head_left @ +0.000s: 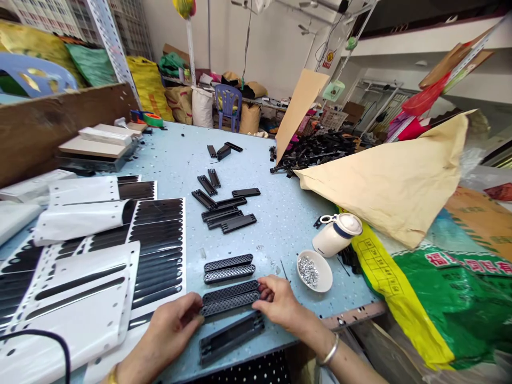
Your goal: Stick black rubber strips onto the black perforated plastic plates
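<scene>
A long, narrow black grille strip (230, 305), ribbed or meshed on its upper face, lies at the near edge of the table (280, 213), pinched at both ends. The left hand (172, 325) has its fingertips closed on the strip's left end, and the right hand (278, 301) grips the right end between thumb and fingers.

By its look the strip is moulded plastic: probably light, fairly stiff along its length but thin enough to flex or twist if pressed in the middle. The ribbed face should give a sure grip rather than a slippery one. Holding it by the two ends, as now, looks the soundest way, since that keeps it straight.

Touching the strip on its far side lies a second ribbed strip (231, 292), and a further pair of ribbed strips (229, 268) sits just beyond that. On the near side of the held strip lies a black channel piece (232, 337), hollow side up.

To the right of the strip stands a small white bowl (316, 271) of shiny metal bits, and beyond it a white jar (335, 234) tipped on its side. To the left of the strip are white backing sheets (120, 256) carrying rows of black slats. Well beyond the strip a loose cluster of flat black bars (224, 210) lies mid-table, and farther right a heap of black parts (316, 149) spills from under brown paper (392, 181).
</scene>
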Demonstrator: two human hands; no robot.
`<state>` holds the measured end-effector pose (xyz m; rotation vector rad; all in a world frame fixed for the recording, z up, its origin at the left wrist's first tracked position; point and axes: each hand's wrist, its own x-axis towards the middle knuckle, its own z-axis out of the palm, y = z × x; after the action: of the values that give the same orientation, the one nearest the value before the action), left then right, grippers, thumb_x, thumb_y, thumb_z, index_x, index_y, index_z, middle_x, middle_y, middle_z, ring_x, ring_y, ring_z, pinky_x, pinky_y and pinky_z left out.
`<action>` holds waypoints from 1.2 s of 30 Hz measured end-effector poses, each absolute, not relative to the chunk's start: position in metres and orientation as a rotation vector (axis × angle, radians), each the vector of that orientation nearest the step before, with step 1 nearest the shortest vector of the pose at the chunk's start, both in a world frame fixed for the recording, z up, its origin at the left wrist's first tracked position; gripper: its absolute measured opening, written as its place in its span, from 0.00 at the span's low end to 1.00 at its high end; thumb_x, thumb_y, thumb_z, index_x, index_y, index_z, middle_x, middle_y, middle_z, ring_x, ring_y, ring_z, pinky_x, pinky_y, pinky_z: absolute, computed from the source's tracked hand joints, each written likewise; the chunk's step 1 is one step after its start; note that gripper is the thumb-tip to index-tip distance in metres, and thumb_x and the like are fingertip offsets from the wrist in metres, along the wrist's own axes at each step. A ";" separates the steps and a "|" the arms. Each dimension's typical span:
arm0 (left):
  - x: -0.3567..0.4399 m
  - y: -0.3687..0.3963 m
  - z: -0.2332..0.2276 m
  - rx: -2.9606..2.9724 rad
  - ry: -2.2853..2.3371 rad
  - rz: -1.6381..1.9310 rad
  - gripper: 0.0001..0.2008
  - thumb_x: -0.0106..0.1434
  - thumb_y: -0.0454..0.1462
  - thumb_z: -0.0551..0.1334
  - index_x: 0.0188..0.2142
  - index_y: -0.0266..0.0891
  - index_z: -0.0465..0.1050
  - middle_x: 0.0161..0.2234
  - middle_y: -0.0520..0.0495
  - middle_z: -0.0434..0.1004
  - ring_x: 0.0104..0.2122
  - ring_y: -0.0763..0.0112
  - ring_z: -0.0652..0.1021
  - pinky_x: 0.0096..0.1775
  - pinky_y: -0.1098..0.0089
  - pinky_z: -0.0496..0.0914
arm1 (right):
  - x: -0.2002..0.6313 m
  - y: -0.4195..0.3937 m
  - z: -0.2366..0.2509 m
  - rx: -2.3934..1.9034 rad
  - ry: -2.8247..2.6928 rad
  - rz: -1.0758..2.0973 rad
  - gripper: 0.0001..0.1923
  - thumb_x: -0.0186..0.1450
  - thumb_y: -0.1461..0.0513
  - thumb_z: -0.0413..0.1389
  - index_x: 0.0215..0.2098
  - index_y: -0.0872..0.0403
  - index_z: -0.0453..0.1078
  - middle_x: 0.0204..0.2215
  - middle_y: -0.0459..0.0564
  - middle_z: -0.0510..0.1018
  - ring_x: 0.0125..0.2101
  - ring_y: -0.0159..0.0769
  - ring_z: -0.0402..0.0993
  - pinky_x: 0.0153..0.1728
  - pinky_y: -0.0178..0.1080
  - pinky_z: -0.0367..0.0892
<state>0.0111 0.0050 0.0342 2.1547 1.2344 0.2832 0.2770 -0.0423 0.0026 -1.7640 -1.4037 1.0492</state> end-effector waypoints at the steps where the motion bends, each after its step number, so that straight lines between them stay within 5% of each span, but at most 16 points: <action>1: 0.015 0.008 0.034 2.158 1.248 0.301 0.05 0.58 0.36 0.54 0.29 0.41 0.68 0.22 0.53 0.74 0.23 0.70 0.75 0.27 0.72 0.66 | 0.274 -0.039 0.001 -1.763 -1.406 1.027 0.20 0.49 0.68 0.63 0.41 0.56 0.75 0.33 0.50 0.78 0.29 0.36 0.74 0.31 0.37 0.71; 7: 0.017 0.015 0.026 2.266 1.261 0.486 0.06 0.62 0.38 0.55 0.35 0.41 0.69 0.25 0.51 0.76 0.23 0.69 0.76 0.28 0.70 0.69 | 0.281 -0.036 -0.001 -1.813 -1.385 0.944 0.23 0.51 0.66 0.63 0.47 0.57 0.74 0.35 0.53 0.78 0.29 0.37 0.74 0.31 0.39 0.72; 12: -0.008 -0.029 0.010 2.435 1.075 0.710 0.13 0.63 0.41 0.61 0.47 0.43 0.68 0.40 0.43 0.79 0.39 0.62 0.80 0.42 0.66 0.74 | 0.287 -0.080 0.011 -1.727 -1.619 0.824 0.16 0.53 0.65 0.63 0.41 0.55 0.76 0.32 0.51 0.76 0.32 0.39 0.73 0.36 0.42 0.71; 16: -0.013 -0.052 -0.003 2.423 0.949 0.656 0.18 0.65 0.38 0.59 0.54 0.46 0.66 0.42 0.44 0.80 0.40 0.63 0.80 0.43 0.68 0.75 | 0.277 -0.102 0.013 -1.594 -1.932 0.641 0.20 0.55 0.69 0.59 0.47 0.57 0.74 0.35 0.55 0.76 0.37 0.44 0.73 0.40 0.45 0.71; 23: 0.011 -0.020 0.011 2.285 1.176 0.446 0.13 0.67 0.41 0.53 0.42 0.42 0.74 0.34 0.48 0.84 0.32 0.64 0.83 0.35 0.71 0.75 | 0.272 -0.076 -0.007 -1.686 -1.452 0.836 0.13 0.56 0.67 0.59 0.40 0.57 0.77 0.25 0.48 0.77 0.24 0.34 0.72 0.28 0.36 0.70; 28: 0.018 -0.012 0.019 2.352 1.236 0.318 0.15 0.67 0.39 0.50 0.27 0.42 0.71 0.23 0.50 0.79 0.24 0.66 0.80 0.27 0.71 0.71 | 0.273 -0.069 -0.023 -1.706 -1.344 0.846 0.09 0.58 0.63 0.59 0.36 0.58 0.77 0.18 0.46 0.76 0.17 0.32 0.70 0.18 0.32 0.64; 33: 0.007 -0.016 0.010 2.257 1.330 0.735 0.10 0.64 0.41 0.54 0.37 0.44 0.73 0.29 0.50 0.82 0.26 0.67 0.81 0.28 0.73 0.73 | 0.278 -0.071 -0.013 -1.669 -1.309 0.762 0.13 0.56 0.59 0.61 0.37 0.59 0.77 0.20 0.49 0.77 0.19 0.35 0.72 0.19 0.34 0.67; 36: 0.009 -0.011 0.009 2.077 1.482 0.962 0.15 0.65 0.44 0.55 0.47 0.44 0.72 0.43 0.46 0.82 0.39 0.62 0.82 0.36 0.70 0.77 | 0.284 -0.054 0.000 -1.615 -1.271 0.619 0.15 0.63 0.55 0.55 0.36 0.58 0.77 0.30 0.55 0.80 0.30 0.40 0.76 0.33 0.39 0.71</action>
<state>0.0095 -0.0110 0.0095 2.0768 1.4817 0.9621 0.2838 -0.0540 -0.0001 -1.6152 -1.2715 0.6195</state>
